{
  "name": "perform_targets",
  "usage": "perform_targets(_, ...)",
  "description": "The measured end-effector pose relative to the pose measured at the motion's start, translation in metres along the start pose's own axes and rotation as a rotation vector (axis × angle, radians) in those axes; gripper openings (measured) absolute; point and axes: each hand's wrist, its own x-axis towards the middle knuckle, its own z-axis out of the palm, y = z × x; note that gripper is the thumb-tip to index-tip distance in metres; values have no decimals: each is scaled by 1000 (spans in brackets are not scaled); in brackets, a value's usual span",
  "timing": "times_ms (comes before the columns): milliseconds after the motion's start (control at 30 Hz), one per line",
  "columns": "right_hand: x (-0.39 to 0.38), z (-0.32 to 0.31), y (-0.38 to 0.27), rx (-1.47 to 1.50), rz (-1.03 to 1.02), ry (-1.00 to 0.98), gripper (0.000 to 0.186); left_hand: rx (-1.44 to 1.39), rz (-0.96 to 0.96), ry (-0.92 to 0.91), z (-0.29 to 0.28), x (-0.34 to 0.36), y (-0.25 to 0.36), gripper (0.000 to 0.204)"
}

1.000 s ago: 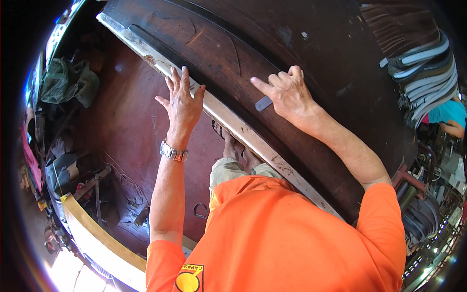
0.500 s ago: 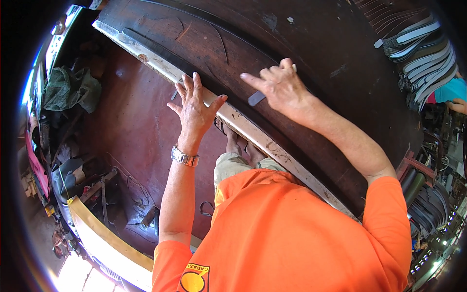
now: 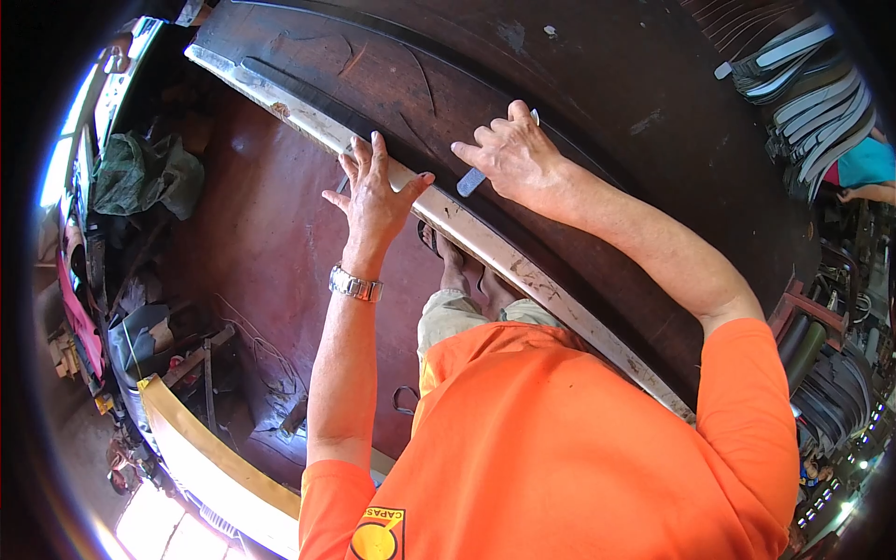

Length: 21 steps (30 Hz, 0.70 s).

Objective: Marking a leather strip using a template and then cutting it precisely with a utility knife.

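A long black strip point(image 3: 313, 101) lies along the pale front edge point(image 3: 485, 239) of the dark worktable. My left hand point(image 3: 375, 191) is spread over that edge, its fingertips touching the strip and its thumb stretched to the right. In my right hand point(image 3: 516, 157) is a flat grey metal blade point(image 3: 471, 182), gripped in the curled fingers with its broad end sticking out toward the strip. Its other end peeks out above the knuckles. The forefinger points left. Whether the blade touches the strip cannot be made out.
A second long black strip point(image 3: 411, 35) runs farther back on the brown tabletop point(image 3: 597, 84), with thin dark offcuts between. Several stacked straps point(image 3: 821, 112) hang at the far right, near another person's arm point(image 3: 873, 192). A green bag point(image 3: 145, 177) sits on the left.
My right hand, with the blade, has shifted slightly left and away from me. My left hand stays on the strip at the edge. The whole view has shifted slightly.
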Motion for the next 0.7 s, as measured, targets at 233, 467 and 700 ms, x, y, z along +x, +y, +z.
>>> perform_targets(233,15,13,-12,344,66,113,48,-14,14,-8,-3,-2,-2,101)
perform_targets(467,24,17,2,257,-31,150,47,60,51,-17,-4,3,-10,90)
perform_targets(700,30,8,8,25,-151,137,13,84,76,-67,-8,4,-9,85)
